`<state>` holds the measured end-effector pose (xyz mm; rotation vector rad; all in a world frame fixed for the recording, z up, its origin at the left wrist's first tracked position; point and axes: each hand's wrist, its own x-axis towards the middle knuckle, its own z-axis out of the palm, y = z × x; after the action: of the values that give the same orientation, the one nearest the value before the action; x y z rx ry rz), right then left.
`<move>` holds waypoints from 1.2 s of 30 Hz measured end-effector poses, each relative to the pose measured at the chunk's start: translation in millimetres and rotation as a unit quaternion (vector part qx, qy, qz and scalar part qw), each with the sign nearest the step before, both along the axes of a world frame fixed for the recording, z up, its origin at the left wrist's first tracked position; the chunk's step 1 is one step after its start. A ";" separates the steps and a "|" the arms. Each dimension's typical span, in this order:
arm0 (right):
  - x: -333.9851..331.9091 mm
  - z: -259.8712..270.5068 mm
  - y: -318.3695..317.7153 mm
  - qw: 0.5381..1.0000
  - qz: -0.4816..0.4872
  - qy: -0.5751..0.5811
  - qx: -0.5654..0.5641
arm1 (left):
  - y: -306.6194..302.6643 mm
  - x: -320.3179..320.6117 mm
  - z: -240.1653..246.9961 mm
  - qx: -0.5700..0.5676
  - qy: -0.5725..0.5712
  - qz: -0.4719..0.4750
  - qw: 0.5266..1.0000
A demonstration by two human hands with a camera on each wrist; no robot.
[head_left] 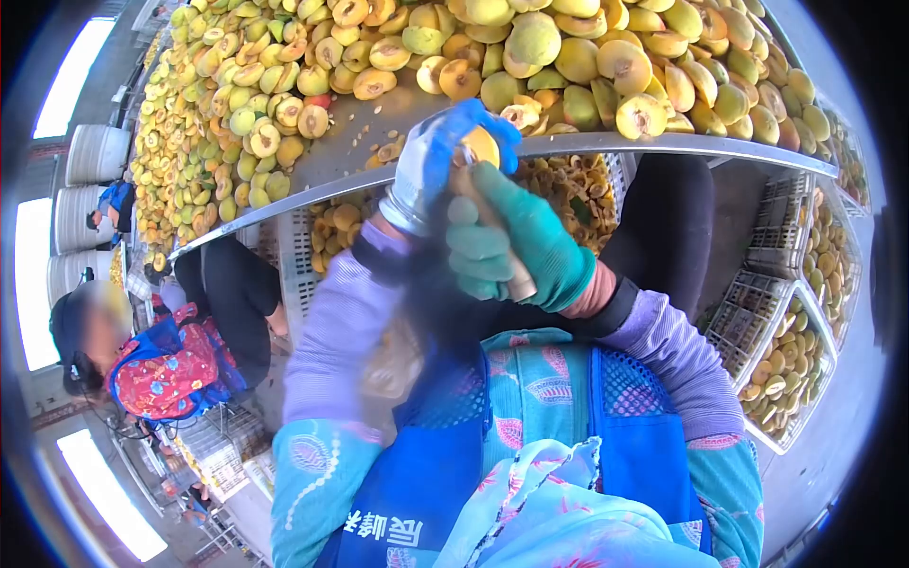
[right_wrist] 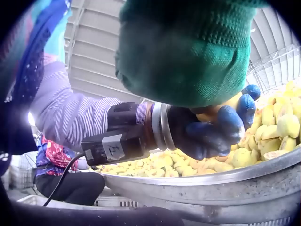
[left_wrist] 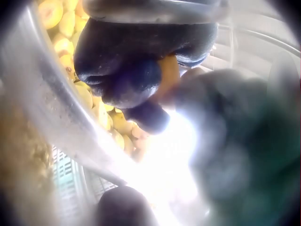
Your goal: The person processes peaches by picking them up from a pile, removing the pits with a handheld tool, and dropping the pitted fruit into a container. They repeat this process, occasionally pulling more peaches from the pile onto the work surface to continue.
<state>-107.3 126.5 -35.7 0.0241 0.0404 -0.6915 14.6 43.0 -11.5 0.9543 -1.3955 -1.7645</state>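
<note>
My left hand (head_left: 437,156), in a blue-and-white glove, holds a cut yellow peach (head_left: 483,145) at the near rim of the metal table. In a green glove, my right hand (head_left: 535,241) grips a hand tool by its pale wooden handle (head_left: 490,208). The tool's tip meets the cut face of the peach, and its working end is mostly hidden. From the right wrist view, blue fingers (right_wrist: 229,123) curl round the fruit below the green glove (right_wrist: 188,61). Glare and blur cover much of the left wrist view, where a bit of orange flesh (left_wrist: 168,77) shows between dark fingers.
Halved yellow peaches (head_left: 578,62) heap over the metal table (head_left: 365,128), which has a raised rim (head_left: 663,144). Beneath the rim stands a crate of cut pieces (head_left: 568,194). Crates of peaches (head_left: 781,364) stand at right. Another person (head_left: 170,369) sits at left near white buckets (head_left: 80,222).
</note>
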 end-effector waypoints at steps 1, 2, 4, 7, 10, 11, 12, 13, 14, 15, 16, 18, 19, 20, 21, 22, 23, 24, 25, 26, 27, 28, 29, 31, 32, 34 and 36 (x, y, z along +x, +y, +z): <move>1.5 -0.6 -1.0 0.999 0.015 -0.051 0.004 | 6.2 -0.4 -0.8 0.054 0.043 0.055 0.996; 3.1 -0.6 -3.3 0.994 0.031 -0.101 0.007 | 12.9 -0.9 -1.2 0.106 0.088 0.110 0.984; 8.5 4.6 -4.4 0.987 0.073 -0.139 0.030 | 26.7 4.7 0.4 0.172 0.153 0.196 0.953; 3.5 29.2 3.3 0.968 0.065 0.210 -0.121 | 36.8 14.1 15.1 0.012 -0.004 0.202 0.979; 6.7 14.2 1.8 0.985 0.084 0.113 -0.100 | 27.3 24.8 12.3 -0.222 -0.138 0.096 0.960; 8.5 8.7 -0.5 0.993 0.104 0.029 -0.051 | 27.5 24.2 11.7 -0.134 -0.087 0.129 0.979; 16.4 -5.6 -2.7 0.981 0.111 -0.156 -0.012 | 27.3 22.9 8.7 -0.043 -0.034 0.158 0.986; 19.0 -3.7 -3.5 0.978 0.100 -0.183 -0.011 | 26.5 20.8 6.8 0.049 0.022 0.185 0.981; 22.1 -2.1 -3.6 0.974 0.090 -0.207 -0.011 | 25.2 19.4 7.1 0.135 0.110 0.168 0.970; 23.0 -3.3 -2.5 0.969 0.082 -0.231 -0.005 | 21.0 17.0 8.2 0.086 0.059 0.155 0.983; 20.6 -0.5 -1.4 0.975 0.078 -0.206 0.009 | 19.5 16.0 10.5 0.042 0.004 0.146 0.988; 9.1 18.1 0.5 0.981 0.068 0.147 -0.109 | 20.7 20.2 16.6 -0.180 -0.212 0.076 0.957; 5.6 24.0 -1.7 0.930 0.056 0.319 -0.172 | 6.2 32.3 5.1 -0.463 -0.305 0.008 0.832; 8.9 20.2 -0.2 0.935 0.056 0.319 -0.142 | 7.5 34.6 -2.1 -0.469 -0.259 0.029 0.844; 12.1 15.4 -0.9 0.974 0.070 0.188 -0.104 | 9.3 34.5 -4.6 -0.374 -0.193 0.043 0.906; 15.4 10.4 0.1 0.993 0.082 0.053 -0.061 | 11.3 31.2 -1.6 -0.277 -0.116 0.070 0.951; 17.9 6.2 0.4 0.992 0.090 -0.081 -0.018 | 15.1 25.2 6.8 -0.064 -0.013 0.088 0.994; 24.7 4.9 -0.3 0.981 0.085 -0.176 -0.006 | 17.2 20.3 12.8 0.153 0.091 0.099 0.979; 23.1 6.0 -1.5 0.978 0.080 -0.192 0.005 | 19.1 19.8 11.3 0.201 0.177 0.051 0.962; 21.6 7.3 -3.1 0.975 0.077 -0.208 0.017 | 19.4 15.9 7.9 0.235 0.196 0.093 0.947; 20.6 7.1 -4.4 0.971 0.073 -0.224 0.029 | 20.1 12.6 3.8 0.270 0.214 0.134 0.929; 20.2 -1.0 -9.3 0.964 0.070 -0.255 -0.014 | 21.6 20.3 -10.5 0.300 0.264 0.129 0.908; 18.1 2.2 -8.1 0.967 0.072 -0.242 -0.014 | 21.3 31.3 -24.2 0.325 0.313 0.124 0.884; 8.2 14.7 -6.6 0.973 0.074 -0.219 -0.020 | 22.1 51.1 -30.2 -0.017 0.034 0.215 0.976; -2.7 16.3 -3.6 0.980 0.064 -0.189 -0.023 | 26.2 72.9 -16.0 -0.001 0.018 0.251 0.968; -21.6 -21.9 -0.7 0.997 0.047 -0.055 0.028 | 18.3 133.6 -11.9 -0.030 -0.246 0.355 0.902; -23.7 -50.7 -0.8 0.989 0.059 0.095 0.099 | 15.0 151.5 -11.7 -0.437 -0.582 0.169 0.664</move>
<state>-131.0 125.8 -86.4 0.1463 0.2911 -0.5681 166.0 58.0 -23.3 1.6304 -2.2213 0.1561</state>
